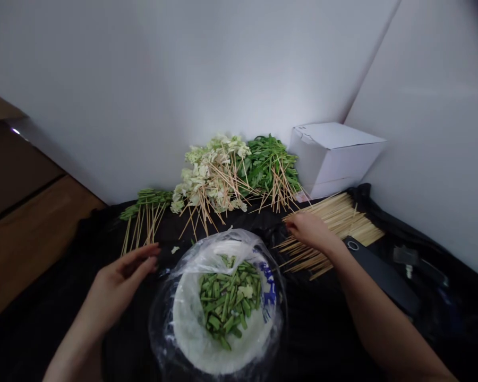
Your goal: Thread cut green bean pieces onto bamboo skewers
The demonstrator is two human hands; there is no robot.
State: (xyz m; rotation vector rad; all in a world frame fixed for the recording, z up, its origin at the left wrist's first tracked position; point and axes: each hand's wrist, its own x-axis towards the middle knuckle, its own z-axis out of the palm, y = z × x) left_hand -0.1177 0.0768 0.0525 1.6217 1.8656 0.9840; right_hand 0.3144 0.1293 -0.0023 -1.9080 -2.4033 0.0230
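My left hand (pixel 119 281) is left of the bowl, fingers apart, with nothing in it. At the near left edge of the stick pile, my right hand (pixel 308 229) has its fingers curled together; what they hold, if anything, is too small to make out. The bamboo sticks (pixel 342 212) lie in a heap under and beyond that hand. Between my hands stands a white bowl (pixel 187 339) lined with clear plastic, with cut green bean pieces (pixel 223 302) and a pale floret in it.
Skewered green beans (pixel 153 197), skewered cauliflower (pixel 203 178) and skewered leafy greens (pixel 269 159) lie along the wall. A white box (pixel 334 159) stands at the back right. A dark flat device (pixel 382 276) lies near my right forearm.
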